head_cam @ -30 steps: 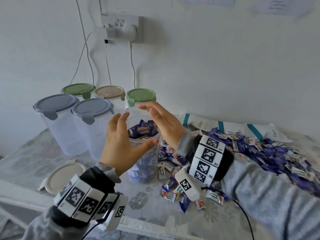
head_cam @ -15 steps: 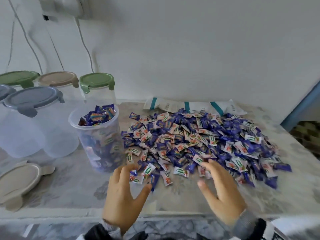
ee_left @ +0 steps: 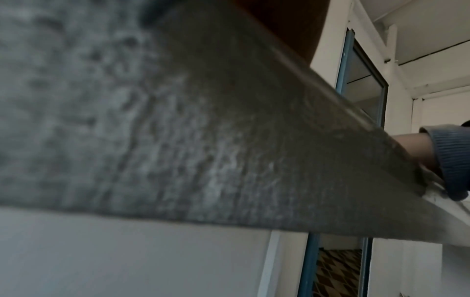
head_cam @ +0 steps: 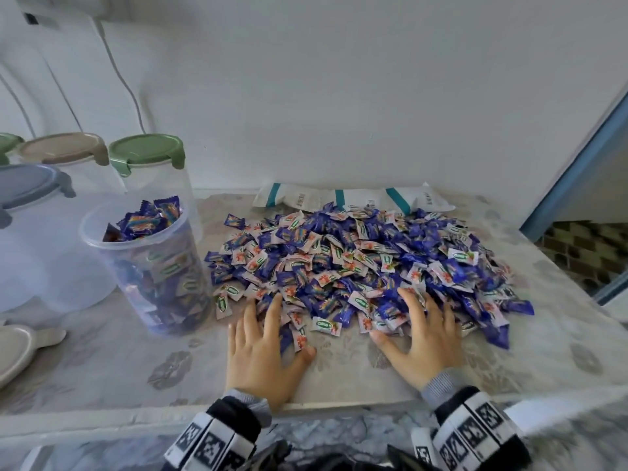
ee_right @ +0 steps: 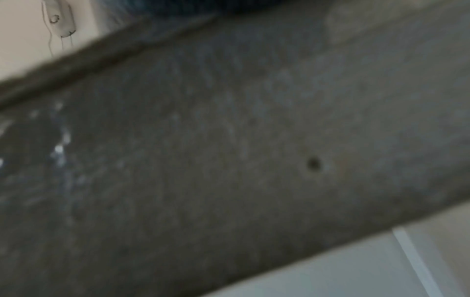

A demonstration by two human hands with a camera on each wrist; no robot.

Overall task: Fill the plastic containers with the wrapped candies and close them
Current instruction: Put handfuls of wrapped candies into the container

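Fingers of left hand (head_cam: 261, 355) and right hand (head_cam: 421, 338) lie spread on candy pile (head_cam: 356, 260); both wrist views show only blurred table edge (ee_left: 203, 140).

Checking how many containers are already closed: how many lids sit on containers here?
4: green lid behind the open candy container, beige lid to its left, another green lid at the frame's left edge, grey-blue lid in front. More may lie outside the frame.

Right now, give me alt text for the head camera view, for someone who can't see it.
Both hands lie spread and palm-down at the near edge of a big pile of wrapped candies, left hand and right hand apart. Left of the pile stands an open container nearly full of candies; lidded containers stand behind it and a loose lid lies on the table.
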